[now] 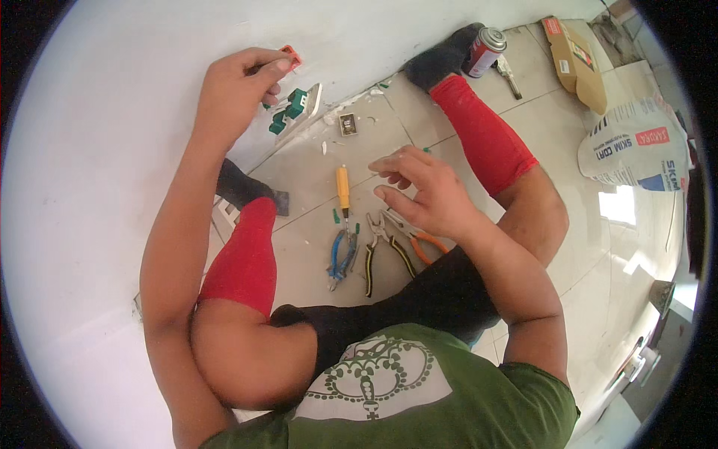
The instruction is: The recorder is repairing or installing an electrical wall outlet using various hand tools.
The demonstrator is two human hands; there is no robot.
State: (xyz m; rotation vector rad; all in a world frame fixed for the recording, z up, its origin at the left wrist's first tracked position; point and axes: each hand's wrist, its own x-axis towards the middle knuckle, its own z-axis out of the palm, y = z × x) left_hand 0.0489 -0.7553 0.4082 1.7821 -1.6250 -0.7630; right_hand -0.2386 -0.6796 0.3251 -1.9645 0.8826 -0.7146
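Note:
My left hand [238, 93] is up against the white wall, thumb and finger pinched together beside a small red box-like piece [291, 57]. Whatever sits between those fingertips is too small to make out. Just below hangs or leans a white faceplate with green modules [297, 105], close to the wall's foot. My right hand [426, 191] hovers over the floor, fingers apart and holding nothing. Under and beside it lie a yellow-handled screwdriver [343, 187], blue-handled pliers [342, 260], black-and-yellow pliers [382, 247] and orange-handled pliers [424, 238].
A small dark square piece [348, 124] lies among white crumbs by the wall. Near my right foot stand a red can [485, 54] and a metal tool [509, 78]. Farther right are an opened cardboard box [576, 63] and a white printed sack [634, 146]. My legs flank the tools.

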